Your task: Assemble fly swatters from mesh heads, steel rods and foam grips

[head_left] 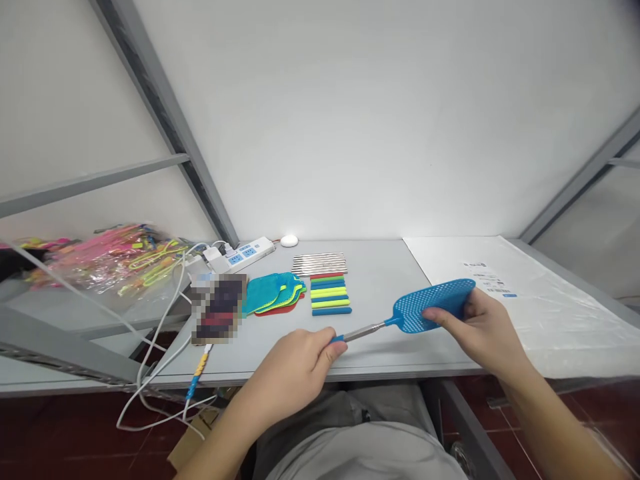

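A blue fly swatter (pixel 415 308) with a perforated head and a metal rod is held between my two hands above the front of the table. My left hand (pixel 305 363) is closed around its blue handle. With thumb on top and fingers underneath, my right hand (pixel 483 327) grips the far side of the head. Behind them lie a row of coloured handle tubes (pixel 330 293) in blue, yellow, green and red, and a bundle of metal rods (pixel 319 263). Left of the tubes is an overlapping pile of swatter heads (pixel 273 293) in teal, yellow and red.
On the left sit a pixelated phone-like object (pixel 223 310), a power strip (pixel 247 255) and white cables (pixel 160 320). Clear bags of colourful items (pixel 115 257) lie beyond the shelf post. A white plastic-wrapped package (pixel 540 313) covers the table's right side. A white round device (pixel 289 241) rests near the wall.
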Demonstrator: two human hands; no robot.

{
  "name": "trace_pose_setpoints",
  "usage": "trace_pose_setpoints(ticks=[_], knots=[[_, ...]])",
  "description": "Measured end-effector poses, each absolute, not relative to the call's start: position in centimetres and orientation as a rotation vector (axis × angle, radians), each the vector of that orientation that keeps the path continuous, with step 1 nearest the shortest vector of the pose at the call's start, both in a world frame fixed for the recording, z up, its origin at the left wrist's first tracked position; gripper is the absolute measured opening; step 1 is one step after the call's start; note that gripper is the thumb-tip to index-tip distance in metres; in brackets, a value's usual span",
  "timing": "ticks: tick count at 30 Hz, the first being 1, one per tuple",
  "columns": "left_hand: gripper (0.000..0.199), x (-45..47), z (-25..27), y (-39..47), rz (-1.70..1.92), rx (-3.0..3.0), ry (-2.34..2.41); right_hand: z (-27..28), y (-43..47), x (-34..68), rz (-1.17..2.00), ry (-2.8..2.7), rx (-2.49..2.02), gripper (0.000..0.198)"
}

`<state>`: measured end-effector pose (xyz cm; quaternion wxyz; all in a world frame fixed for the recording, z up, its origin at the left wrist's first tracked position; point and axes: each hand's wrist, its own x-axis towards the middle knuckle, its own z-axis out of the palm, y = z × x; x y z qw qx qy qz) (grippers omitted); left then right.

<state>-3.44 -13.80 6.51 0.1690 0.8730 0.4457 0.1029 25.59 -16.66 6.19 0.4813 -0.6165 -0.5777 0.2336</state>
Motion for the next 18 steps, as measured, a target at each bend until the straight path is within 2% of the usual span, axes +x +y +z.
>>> trace_pose_setpoints(ticks=[5, 10, 14, 18], knots=[[0.025, -2.8, 5.8, -13.8, 0.509, 2.814, 1.259, 5.9, -17.7, 23.3, 0.793, -1.3, -1.459, 0.035], [0.021, -1.4, 4.7, -14.0, 0.743, 3.065, 1.183, 5.8, -18.0, 21.9, 1.087, -1.243, -1.345, 0.04], [0.021, -1.3, 4.5, -14.2, 0.861, 3.055, 1.111, 5.6, -18.3, 21.7, 1.237, -1.209, -1.252, 0.032], [0.013, -1.6, 3.8, -14.4, 0.941, 3.025, 1.036, 5.1, -18.3, 22.2, 1.319, -1.187, -1.178, 0.027]])
